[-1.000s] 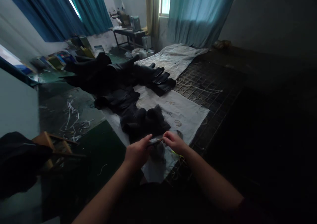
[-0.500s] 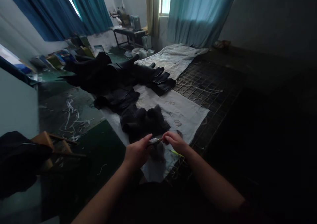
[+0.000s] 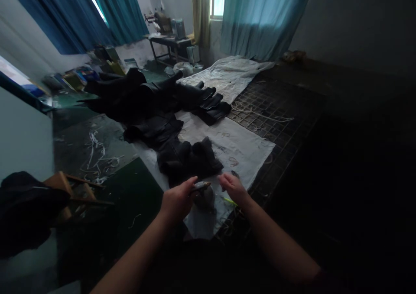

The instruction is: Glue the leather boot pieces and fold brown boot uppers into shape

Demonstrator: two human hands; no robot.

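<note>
The handling looks unfinished, since the left hand (image 3: 177, 201) is closed around a small shiny item (image 3: 203, 185), the right hand (image 3: 233, 189) curls just beside it, contents unclear, and dark pieces (image 3: 175, 156) lie beyond both, which are done being impossible to tell.

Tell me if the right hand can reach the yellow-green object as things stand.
Likely yes: the right hand looks close to the yellow-green object, with nothing visible blocking the way.
</note>
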